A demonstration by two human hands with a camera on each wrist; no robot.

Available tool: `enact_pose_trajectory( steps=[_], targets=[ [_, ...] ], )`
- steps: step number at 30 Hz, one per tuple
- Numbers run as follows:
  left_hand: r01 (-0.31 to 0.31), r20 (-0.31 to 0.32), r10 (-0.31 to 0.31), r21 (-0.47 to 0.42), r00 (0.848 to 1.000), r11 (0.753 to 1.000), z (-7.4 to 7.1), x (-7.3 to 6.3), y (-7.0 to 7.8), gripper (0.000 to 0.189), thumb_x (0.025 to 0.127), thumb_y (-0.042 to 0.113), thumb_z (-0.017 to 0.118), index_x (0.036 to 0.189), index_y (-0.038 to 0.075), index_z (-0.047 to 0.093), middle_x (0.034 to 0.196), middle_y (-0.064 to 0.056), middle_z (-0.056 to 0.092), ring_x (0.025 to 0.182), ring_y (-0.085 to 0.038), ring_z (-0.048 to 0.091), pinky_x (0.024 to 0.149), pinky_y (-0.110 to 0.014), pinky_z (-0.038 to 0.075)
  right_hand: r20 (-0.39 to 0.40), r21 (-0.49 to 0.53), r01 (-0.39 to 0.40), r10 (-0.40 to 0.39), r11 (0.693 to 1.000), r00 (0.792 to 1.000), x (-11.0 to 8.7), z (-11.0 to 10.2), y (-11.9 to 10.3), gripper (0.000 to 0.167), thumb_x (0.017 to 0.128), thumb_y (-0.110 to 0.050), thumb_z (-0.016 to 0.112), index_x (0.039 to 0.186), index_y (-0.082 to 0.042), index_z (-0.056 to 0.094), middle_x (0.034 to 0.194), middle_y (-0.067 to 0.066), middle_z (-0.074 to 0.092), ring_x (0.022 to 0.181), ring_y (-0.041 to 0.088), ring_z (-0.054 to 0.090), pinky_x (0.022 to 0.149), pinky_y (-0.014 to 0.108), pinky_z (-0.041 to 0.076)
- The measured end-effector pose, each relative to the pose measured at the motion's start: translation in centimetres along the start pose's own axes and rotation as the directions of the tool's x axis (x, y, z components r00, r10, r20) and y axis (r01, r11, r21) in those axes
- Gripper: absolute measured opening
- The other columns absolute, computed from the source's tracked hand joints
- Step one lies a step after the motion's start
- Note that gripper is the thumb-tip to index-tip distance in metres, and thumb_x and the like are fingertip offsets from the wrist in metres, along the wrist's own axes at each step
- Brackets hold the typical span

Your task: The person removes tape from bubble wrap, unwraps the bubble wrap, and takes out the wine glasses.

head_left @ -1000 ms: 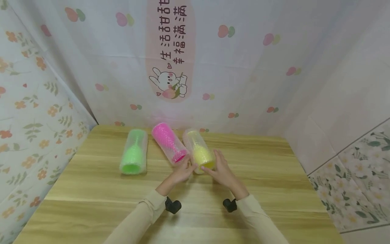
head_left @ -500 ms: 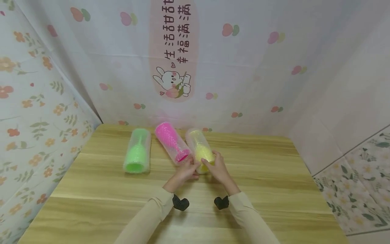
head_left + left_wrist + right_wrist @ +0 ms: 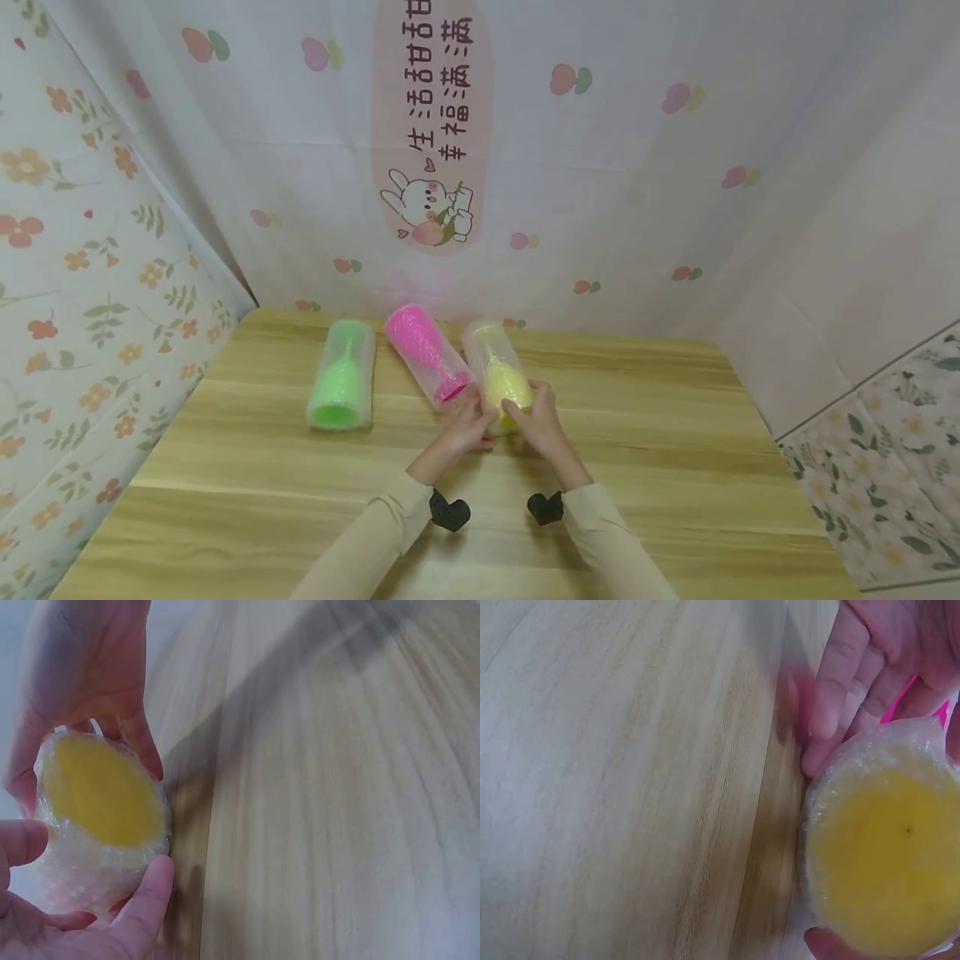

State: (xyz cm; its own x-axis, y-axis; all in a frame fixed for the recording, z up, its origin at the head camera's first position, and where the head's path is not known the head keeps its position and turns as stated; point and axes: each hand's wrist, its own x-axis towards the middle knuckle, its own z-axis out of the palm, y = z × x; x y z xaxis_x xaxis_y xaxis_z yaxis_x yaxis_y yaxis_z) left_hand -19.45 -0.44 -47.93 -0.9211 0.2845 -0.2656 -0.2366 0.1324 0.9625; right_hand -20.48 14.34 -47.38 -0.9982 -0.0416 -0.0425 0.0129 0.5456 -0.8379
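Observation:
A yellow goblet-shaped piece wrapped in clear bubble wrap (image 3: 506,382) lies on the wooden table, its wide end towards me. My left hand (image 3: 463,429) holds it at the near left, with thumb and fingers spread round the wide end in the left wrist view. On the other side my right hand (image 3: 543,423) grips it, thumb over the top. The right wrist view shows the flat yellow end (image 3: 889,851) close up between the fingers of both hands. Right beside my left fingertips is the near end of a pink wrapped piece (image 3: 422,348).
Further left lies a green goblet-shaped piece in bubble wrap (image 3: 342,383). Behind the pieces, a printed white curtain (image 3: 600,183) hangs at the table's back edge. Flowered cloth (image 3: 90,333) borders the left side. Black wrist cameras (image 3: 450,510) sit on both cuffs.
My right hand has drawn in to the left, its thumb now higher on the yellow piece. My left fingers have slid under its near end. The head view has shifted slightly.

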Motion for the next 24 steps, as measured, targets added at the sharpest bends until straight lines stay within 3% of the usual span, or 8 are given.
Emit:
enact_pose_trajectory(
  steps=[4,9,12,15,19,21,24],
  targets=[
    [-0.022,0.011,0.022,0.002,1.0,1.0,0.7,-0.7,0.0,0.047,0.098,0.016,0.043,0.137,-0.005,0.029,0.123,-0.027,0.05,0.074,-0.019,0.052,0.072,-0.041,0.056,0.015,0.001,0.006,-0.006,1.0,1.0,-0.9,-0.4,0.2,0.068,0.089,-0.025,0.058,0.135,0.011,0.022,0.136,0.033,0.026,0.125,0.044,0.034,0.104,0.056,0.032],
    [0.002,0.026,-0.002,-0.011,1.0,1.0,1.4,-2.2,-0.2,0.056,0.097,0.016,0.046,0.139,-0.01,0.021,0.125,-0.029,0.05,0.071,-0.016,0.051,0.07,-0.039,0.056,0.061,-0.017,-0.018,0.019,1.0,0.998,-2.5,-1.1,0.5,0.069,0.091,-0.027,0.057,0.136,0.01,0.02,0.138,0.035,0.022,0.13,0.049,0.027,0.106,0.059,0.028],
    [0.019,0.056,-0.019,0.004,0.998,1.0,1.3,-3.2,-0.2,0.062,0.096,0.018,0.048,0.14,-0.011,0.016,0.133,-0.033,0.042,0.084,-0.026,0.058,0.074,-0.04,0.055,0.075,-0.022,-0.016,0.018,1.0,0.997,-3.5,-1.6,0.4,0.069,0.091,-0.029,0.058,0.135,0.009,0.021,0.137,0.036,0.025,0.129,0.049,0.03,0.104,0.059,0.031],
    [0.031,0.054,-0.036,0.088,0.998,0.996,0.7,-4.4,-0.2,0.07,0.095,0.025,0.051,0.142,-0.011,0.014,0.139,-0.037,0.032,0.101,-0.04,0.058,0.078,-0.043,0.054,0.098,-0.004,-0.003,0.003,1.0,0.995,-4.8,-2.1,0.5,0.07,0.09,-0.029,0.059,0.135,0.011,0.022,0.137,0.036,0.027,0.129,0.049,0.03,0.103,0.061,0.031],
    [-0.038,-0.027,0.045,0.209,0.999,0.977,-0.8,-6.1,0.0,0.074,0.093,0.027,0.053,0.142,-0.012,0.014,0.142,-0.038,0.023,0.119,-0.052,0.042,0.096,-0.054,0.043,0.131,0.037,0.042,-0.047,0.998,0.99,-7.0,-2.7,0.7,0.071,0.09,-0.028,0.059,0.133,0.013,0.022,0.138,0.038,0.024,0.13,0.053,0.022,0.102,0.067,0.025],
    [-0.108,-0.074,0.131,0.258,0.989,0.96,-1.8,-6.7,0.3,0.072,0.092,0.024,0.054,0.142,-0.011,0.017,0.144,-0.035,0.022,0.127,-0.052,0.033,0.103,-0.059,0.033,0.137,0.053,0.05,-0.057,0.997,0.989,-8.1,-3.0,0.8,0.07,0.088,-0.028,0.061,0.133,0.012,0.024,0.137,0.036,0.027,0.13,0.052,0.025,0.102,0.066,0.025],
    [-0.182,-0.13,0.236,0.327,0.963,0.927,-3.0,-7.6,1.0,0.066,0.091,0.019,0.056,0.143,-0.006,0.023,0.146,-0.029,0.025,0.132,-0.048,0.027,0.105,-0.062,0.026,0.182,0.055,0.051,-0.06,0.997,0.981,-9.2,-3.6,1.1,0.066,0.087,-0.024,0.063,0.133,0.008,0.028,0.133,0.031,0.035,0.11,0.042,0.046,0.09,0.052,0.044]
  ],
)
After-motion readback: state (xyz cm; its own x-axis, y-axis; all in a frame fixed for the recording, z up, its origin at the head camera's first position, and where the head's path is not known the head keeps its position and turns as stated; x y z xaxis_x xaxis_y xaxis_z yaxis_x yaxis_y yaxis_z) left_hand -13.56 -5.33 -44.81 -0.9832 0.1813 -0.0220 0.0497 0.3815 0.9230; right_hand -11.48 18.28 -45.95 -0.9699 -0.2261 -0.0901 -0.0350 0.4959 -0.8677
